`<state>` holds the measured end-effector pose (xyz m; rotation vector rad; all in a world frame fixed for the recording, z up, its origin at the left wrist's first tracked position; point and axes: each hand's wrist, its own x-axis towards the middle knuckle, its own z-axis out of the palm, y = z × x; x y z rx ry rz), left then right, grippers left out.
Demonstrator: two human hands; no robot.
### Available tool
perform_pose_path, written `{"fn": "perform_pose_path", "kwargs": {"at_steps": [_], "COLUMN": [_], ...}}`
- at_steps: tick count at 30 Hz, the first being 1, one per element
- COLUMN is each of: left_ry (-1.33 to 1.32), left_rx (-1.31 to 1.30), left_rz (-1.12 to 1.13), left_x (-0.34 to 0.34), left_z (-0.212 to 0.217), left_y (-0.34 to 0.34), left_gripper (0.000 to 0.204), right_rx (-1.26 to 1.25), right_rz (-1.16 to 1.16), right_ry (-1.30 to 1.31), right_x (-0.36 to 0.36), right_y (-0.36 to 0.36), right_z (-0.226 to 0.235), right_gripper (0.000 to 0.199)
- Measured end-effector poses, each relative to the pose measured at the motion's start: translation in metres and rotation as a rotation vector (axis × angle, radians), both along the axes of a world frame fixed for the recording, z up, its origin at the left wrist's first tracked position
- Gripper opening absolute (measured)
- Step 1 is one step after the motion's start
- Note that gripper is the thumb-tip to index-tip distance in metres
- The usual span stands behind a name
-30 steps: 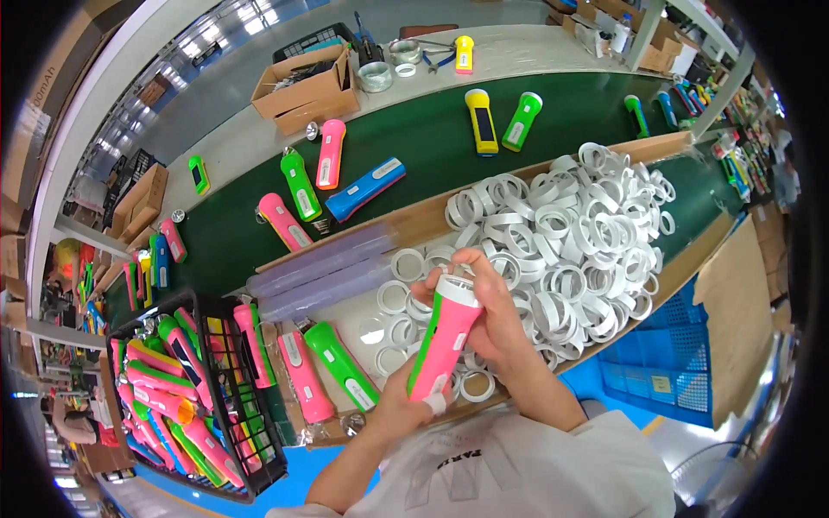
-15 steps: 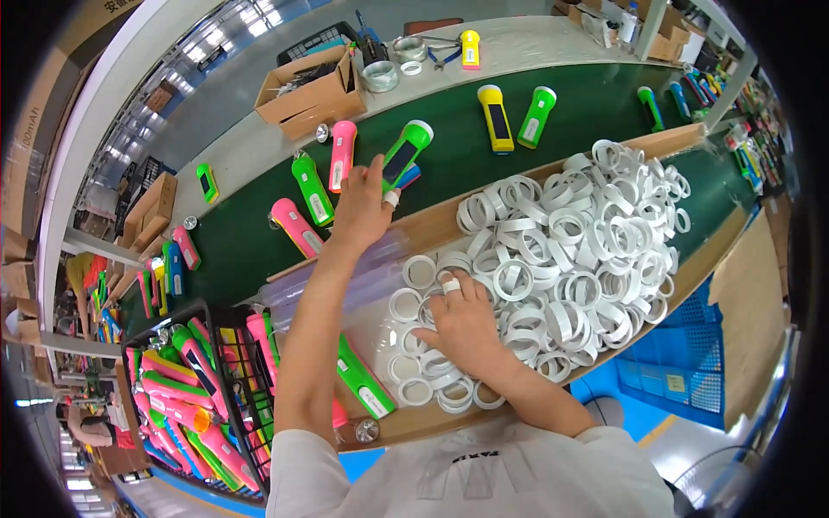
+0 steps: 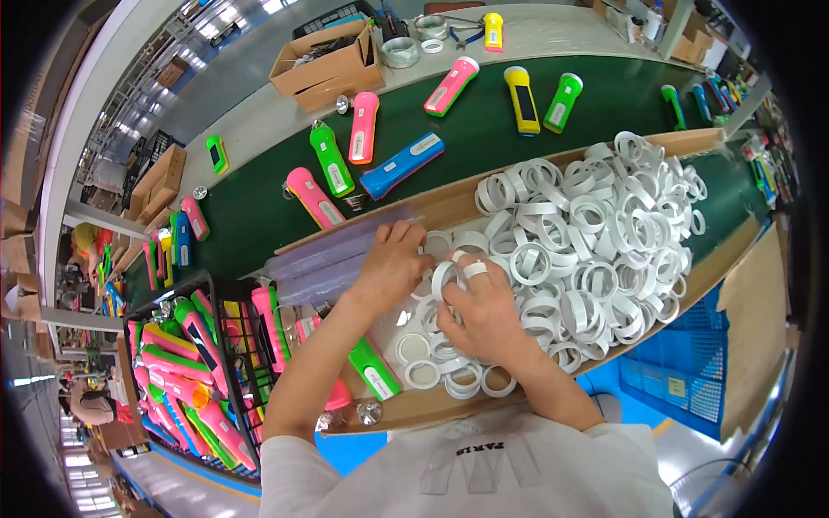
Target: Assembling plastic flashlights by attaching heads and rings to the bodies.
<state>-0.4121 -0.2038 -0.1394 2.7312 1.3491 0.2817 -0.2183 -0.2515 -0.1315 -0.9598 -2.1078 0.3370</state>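
Observation:
My right hand is closed on a white plastic ring, tilted up between thumb and fingers. A white band circles one of its fingers. My left hand is beside it with curled fingers, almost meeting the right fingertips; what they pinch, if anything, is hidden. Both hands are over the left end of a large heap of white rings in a cardboard tray. Several rings by the near edge, such as the flat ring, lie nearest me.
On the green belt lie a blue flashlight, a pink-and-green flashlight, a yellow flashlight and several more. A black crate full of flashlights stands left. Clear plastic tubing lies beside the rings. An open cardboard box sits behind the belt.
My left hand has let go of a green flashlight on the belt and come back beside the right hand. My right hand has picked up a white ring. The blue flashlight is now uncovered.

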Motion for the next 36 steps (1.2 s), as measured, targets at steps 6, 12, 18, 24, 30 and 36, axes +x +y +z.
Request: {"fn": "perform_pose_path", "kwargs": {"at_steps": [6,12,18,24,30,36], "left_ry": [0.117,0.201,0.15,0.149,-0.433,-0.873], "left_rx": [0.127,0.129,0.142,0.005,-0.13,-0.838], "left_rz": [0.011,-0.104,-0.141,-0.16,0.251,0.462], "left_x": [-0.013,-0.01,-0.009,-0.011,-0.012,0.023], "left_z": [0.015,0.022,0.027,0.044,0.062,0.074], "left_y": [-0.003,-0.003,-0.001,-0.002,0.007,0.003], "left_gripper": [0.023,0.01,0.008,0.012,0.017,0.011], "right_rx": [-0.134,-0.039,-0.057,-0.079,-0.133,-0.256], "right_rz": [0.035,-0.001,0.016,-0.046,-0.066,-0.051], "right_ry": [0.092,0.076,0.121,0.131,0.108,0.234], "right_x": [0.002,0.006,0.008,0.009,0.01,0.011], "right_y": [-0.002,0.002,0.001,0.003,0.007,0.01], "right_z": [0.001,-0.001,0.0,-0.004,-0.003,-0.005], "right_gripper": [0.014,0.034,0.059,0.066,0.071,0.076]}}
